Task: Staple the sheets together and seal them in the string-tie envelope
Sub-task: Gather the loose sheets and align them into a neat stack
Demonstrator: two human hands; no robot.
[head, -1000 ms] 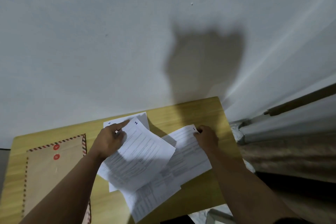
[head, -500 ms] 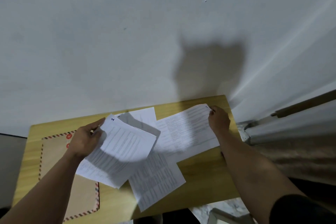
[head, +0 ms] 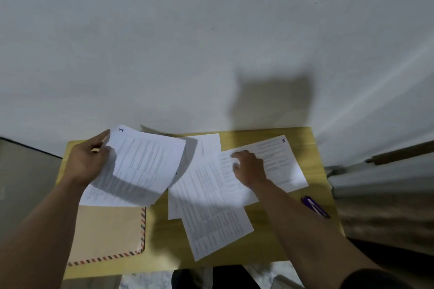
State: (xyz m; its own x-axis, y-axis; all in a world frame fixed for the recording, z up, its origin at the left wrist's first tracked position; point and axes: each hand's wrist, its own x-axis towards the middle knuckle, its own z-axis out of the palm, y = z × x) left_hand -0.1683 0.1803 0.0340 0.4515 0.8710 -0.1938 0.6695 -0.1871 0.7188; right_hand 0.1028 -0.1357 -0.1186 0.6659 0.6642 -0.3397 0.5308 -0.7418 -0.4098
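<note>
My left hand [head: 87, 162] grips a printed sheet marked "1" [head: 143, 166], lifted and curling above the table's left side, with another sheet under it. My right hand [head: 249, 166] presses flat on a sheet marked "5" [head: 281, 162] at the right. Between them lie more loose printed sheets [head: 211, 209], overlapping and fanned out. The tan string-tie envelope [head: 105, 232] with a striped border lies flat at the front left, partly under my left forearm and the lifted sheet. A purple stapler [head: 314, 206] lies near the right edge.
Everything rests on a small yellow wooden table [head: 270, 237] pushed against a white wall [head: 187, 42]. A curtain and a wooden rod [head: 399, 152] are at the right. Floor shows past the table's front edge.
My left hand has raised sheet "1" higher and moved it leftward. My right hand slid from the far corner of sheet "5" to its left part. The view tilted, revealing the stapler.
</note>
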